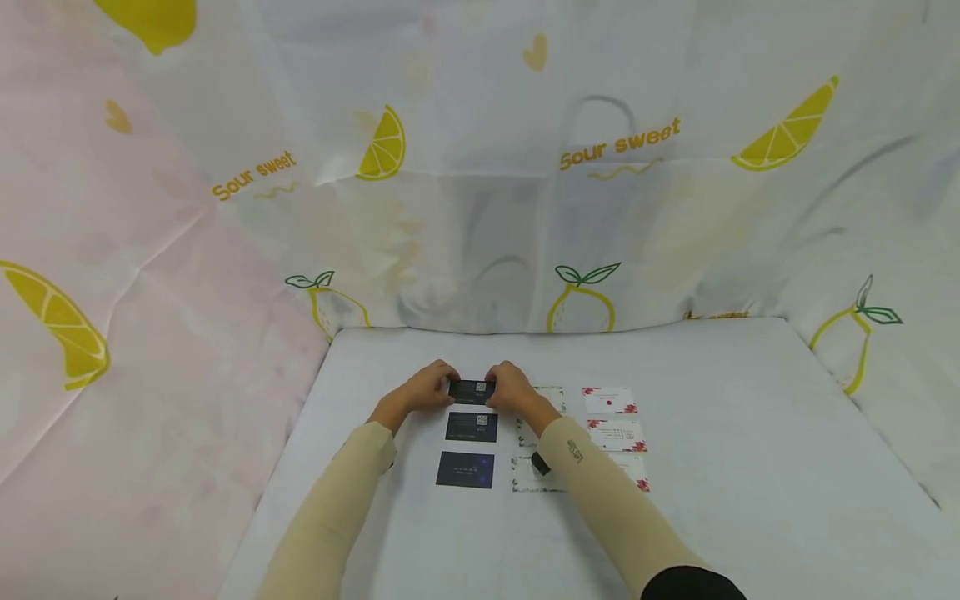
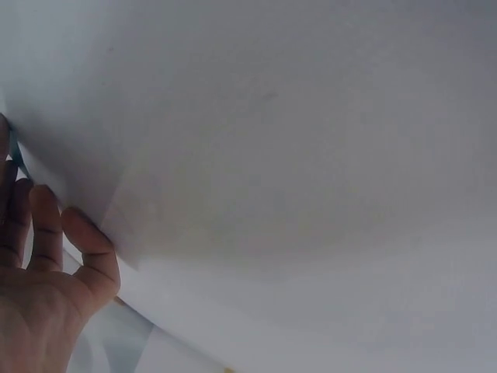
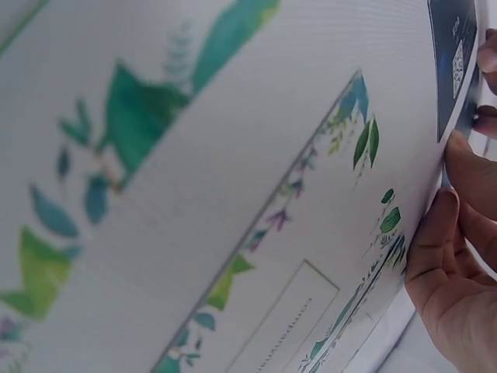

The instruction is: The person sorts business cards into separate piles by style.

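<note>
The top dark card [image 1: 471,392] sits at the far end of the leftmost column, with a hand at each short end. Being held at both ends probably keeps it square with the column, and the middle of its printed face, with a small pale code, stays uncovered. Whether it lies flat or is slightly raised, I cannot tell.

The left hand [image 1: 429,386] has its fingers curved in and its thumb close to them, a narrow grip on the card's left end. The right hand [image 1: 514,388] mirrors it on the right end, thumb at the near edge and fingers bent toward the far one. Neither hand is spread wide. The left wrist view shows bent fingers, but the card there is mostly out of frame.

Just nearer the person lies the middle dark card [image 1: 471,427], then the dark blue card [image 1: 465,470], both apart from the hands. To the right is a column of white leafy cards [image 1: 527,477], partly covered by the right hand and sleeve [image 1: 622,508]. Beyond that are three white cards with red flowers [image 1: 609,401], the nearest partly hidden by the same sleeve. The columns seem grouped by design, with the faces up so the prints show.

Everything lies on a white table [image 1: 750,467], backed by a lemon-print cloth [image 1: 465,100].
</note>
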Action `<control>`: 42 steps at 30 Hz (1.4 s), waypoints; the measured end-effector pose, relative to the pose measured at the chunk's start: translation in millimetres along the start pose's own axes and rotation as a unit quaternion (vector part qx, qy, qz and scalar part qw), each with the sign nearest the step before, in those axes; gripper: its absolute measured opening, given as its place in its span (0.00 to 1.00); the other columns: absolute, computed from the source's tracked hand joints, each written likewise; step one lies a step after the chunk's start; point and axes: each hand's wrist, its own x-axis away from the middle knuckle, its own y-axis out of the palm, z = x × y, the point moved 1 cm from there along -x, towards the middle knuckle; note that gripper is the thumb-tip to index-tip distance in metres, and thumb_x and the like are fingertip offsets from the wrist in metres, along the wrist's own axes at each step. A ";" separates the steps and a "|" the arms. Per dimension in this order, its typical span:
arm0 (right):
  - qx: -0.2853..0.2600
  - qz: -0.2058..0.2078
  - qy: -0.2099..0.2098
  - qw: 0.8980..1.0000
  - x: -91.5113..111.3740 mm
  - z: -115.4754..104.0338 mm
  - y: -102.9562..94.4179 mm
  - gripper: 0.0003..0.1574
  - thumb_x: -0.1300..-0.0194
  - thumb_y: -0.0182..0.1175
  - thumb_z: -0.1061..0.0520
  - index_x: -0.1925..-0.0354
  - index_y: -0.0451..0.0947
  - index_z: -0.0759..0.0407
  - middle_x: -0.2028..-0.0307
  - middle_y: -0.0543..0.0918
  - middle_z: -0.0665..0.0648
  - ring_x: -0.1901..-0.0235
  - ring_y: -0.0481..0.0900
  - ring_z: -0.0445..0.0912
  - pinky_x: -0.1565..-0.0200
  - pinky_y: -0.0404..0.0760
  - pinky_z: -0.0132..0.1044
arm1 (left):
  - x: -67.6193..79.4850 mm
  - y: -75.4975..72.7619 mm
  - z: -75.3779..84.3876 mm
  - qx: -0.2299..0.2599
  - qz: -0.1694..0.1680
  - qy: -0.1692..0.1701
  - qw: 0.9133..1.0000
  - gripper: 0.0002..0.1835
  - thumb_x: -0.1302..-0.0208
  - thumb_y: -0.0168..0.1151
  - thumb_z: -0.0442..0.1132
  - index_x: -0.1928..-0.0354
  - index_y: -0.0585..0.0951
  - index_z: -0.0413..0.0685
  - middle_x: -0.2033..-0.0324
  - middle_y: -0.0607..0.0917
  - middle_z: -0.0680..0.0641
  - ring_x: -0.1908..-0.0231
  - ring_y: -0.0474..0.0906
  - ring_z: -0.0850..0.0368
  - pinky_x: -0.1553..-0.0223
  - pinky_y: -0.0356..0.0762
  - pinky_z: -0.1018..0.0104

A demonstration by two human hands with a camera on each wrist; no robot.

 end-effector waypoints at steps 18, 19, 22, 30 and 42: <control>0.004 -0.006 -0.002 1.000 0.0 -3.1 -0.9 0.26 0.49 0.73 0.61 0.50 0.80 0.66 0.56 0.78 0.60 0.56 0.75 0.50 0.43 0.75 0.45 | 2.1 0.4 -2.2 0.003 0.000 -0.005 1.000 0.22 0.43 0.70 0.34 0.46 0.80 0.41 0.47 0.78 0.42 0.56 0.74 0.52 0.49 0.75 0.55; 0.006 -0.005 -0.001 1.000 -0.3 -3.0 -1.0 0.27 0.48 0.73 0.61 0.50 0.80 0.65 0.55 0.78 0.60 0.56 0.75 0.50 0.43 0.74 0.44 | 1.8 -0.2 -1.8 0.002 0.002 -0.002 1.000 0.22 0.43 0.70 0.34 0.46 0.80 0.41 0.47 0.78 0.42 0.56 0.74 0.52 0.49 0.74 0.55; 0.010 -0.001 0.003 1.000 -0.8 -2.5 -1.6 0.27 0.48 0.73 0.60 0.49 0.80 0.65 0.54 0.78 0.60 0.55 0.76 0.50 0.42 0.74 0.44 | 0.8 -1.3 -0.4 0.003 0.003 0.003 1.000 0.21 0.43 0.70 0.34 0.46 0.79 0.40 0.47 0.78 0.41 0.55 0.74 0.52 0.48 0.74 0.54; -0.002 -0.012 0.017 1.000 -1.8 -2.0 -1.1 0.28 0.49 0.73 0.61 0.49 0.79 0.65 0.53 0.78 0.61 0.54 0.75 0.51 0.41 0.74 0.45 | -1.5 2.2 -3.1 0.014 0.000 -0.009 1.000 0.22 0.43 0.70 0.34 0.46 0.80 0.41 0.47 0.78 0.42 0.56 0.73 0.53 0.49 0.74 0.56; -0.001 -0.015 0.024 1.000 -1.0 -6.8 -2.4 0.28 0.48 0.74 0.59 0.48 0.79 0.65 0.54 0.77 0.60 0.54 0.75 0.50 0.41 0.74 0.45 | 0.0 -3.4 1.6 0.017 -0.007 -0.022 1.000 0.22 0.42 0.70 0.34 0.45 0.79 0.41 0.45 0.78 0.42 0.55 0.73 0.52 0.48 0.74 0.55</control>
